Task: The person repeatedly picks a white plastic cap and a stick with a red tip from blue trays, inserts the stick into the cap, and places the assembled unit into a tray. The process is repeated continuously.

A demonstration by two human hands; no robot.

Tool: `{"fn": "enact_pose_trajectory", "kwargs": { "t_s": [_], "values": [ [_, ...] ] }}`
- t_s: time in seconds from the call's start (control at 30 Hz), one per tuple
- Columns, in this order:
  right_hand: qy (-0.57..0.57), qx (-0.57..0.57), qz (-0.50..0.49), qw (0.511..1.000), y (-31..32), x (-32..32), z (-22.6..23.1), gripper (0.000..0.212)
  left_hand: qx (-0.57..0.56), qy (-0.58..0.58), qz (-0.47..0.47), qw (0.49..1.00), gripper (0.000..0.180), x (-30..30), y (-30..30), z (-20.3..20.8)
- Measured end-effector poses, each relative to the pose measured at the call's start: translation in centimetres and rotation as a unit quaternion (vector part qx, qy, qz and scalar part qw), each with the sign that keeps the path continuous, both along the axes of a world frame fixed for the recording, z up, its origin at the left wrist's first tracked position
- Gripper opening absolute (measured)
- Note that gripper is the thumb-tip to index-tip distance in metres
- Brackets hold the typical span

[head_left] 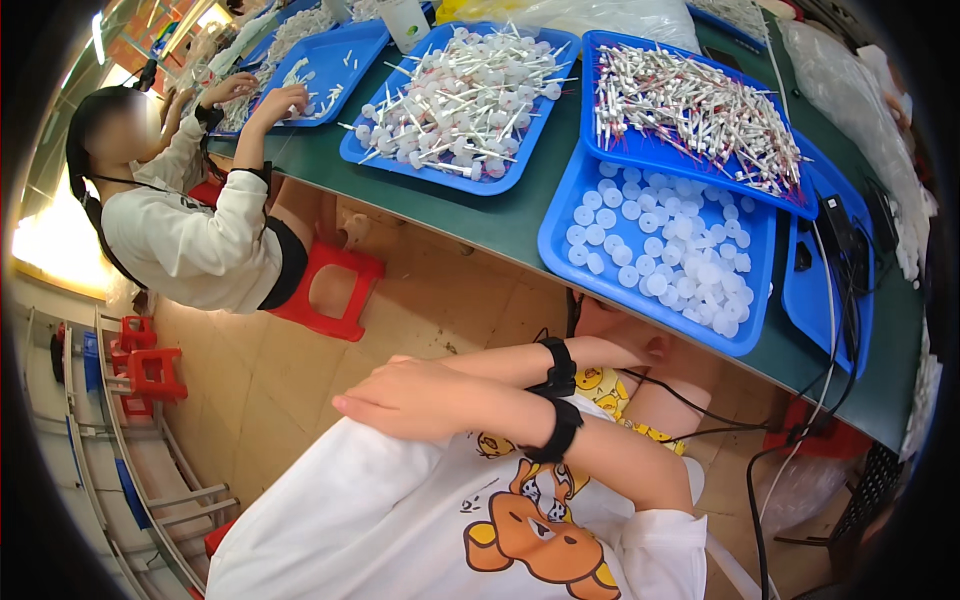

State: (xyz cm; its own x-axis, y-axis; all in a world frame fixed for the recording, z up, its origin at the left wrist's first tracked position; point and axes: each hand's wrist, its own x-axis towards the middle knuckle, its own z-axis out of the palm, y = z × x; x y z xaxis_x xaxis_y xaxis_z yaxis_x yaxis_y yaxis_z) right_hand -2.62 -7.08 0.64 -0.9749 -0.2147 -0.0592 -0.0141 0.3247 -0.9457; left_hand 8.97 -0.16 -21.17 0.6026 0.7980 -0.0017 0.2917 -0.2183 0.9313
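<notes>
My right hand (400, 400) lies flat across my bent left arm near the elbow, its fingers stretched out and nothing held in it. My left forearm reaches to the right, and my left hand (632, 349) rests low by my bare legs, just under the table edge; its fingers are mostly hidden. Black bands circle both wrists. Nearest to the hands on the table is a blue tray (555, 245) of translucent white round discs (685, 255). A second blue tray (590, 130), heaped with thin white sticks with red wires (690, 110), overlaps its far side.
Another blue tray (510, 185) holds white sticks with round caps (460, 100). At the left, a co-worker (190, 235) on a red stool (335, 300) reaches into a further tray (350, 70). Black cables (845, 260) hang over the green table's (440, 215) right side.
</notes>
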Motion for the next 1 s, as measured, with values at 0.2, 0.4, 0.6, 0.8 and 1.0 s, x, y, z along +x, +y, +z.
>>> {"fn": "enact_pose_trajectory", "kwargs": {
  "t_s": [0.2,0.4,0.6,0.8,1.0],
  "values": [
    [-0.188,0.043,0.109,0.975,0.2,-3.9,0.6,0.058,-0.08,0.013,-0.045,0.996,0.027,0.6,0.0,2.1],
    [-0.223,0.028,0.18,0.958,0.5,-5.9,-2.8,0.056,-0.106,0.03,-0.089,0.99,0.027,-0.2,0.0,2.4],
    [-0.257,0.095,0.123,0.954,0.8,-6.0,-2.8,0.055,-0.123,0.043,-0.102,0.986,0.027,-1.0,0.4,2.7],
    [-0.059,0.147,-0.293,0.943,-0.3,-0.7,-0.6,0.028,-0.151,0.051,-0.08,0.984,0.027,-3.4,1.2,1.4],
    [0.071,-0.124,-0.386,0.911,-4.3,7.5,-1.2,0.012,-0.191,0.1,0.069,0.974,0.027,-11.6,1.5,-2.7]
  ]
}}
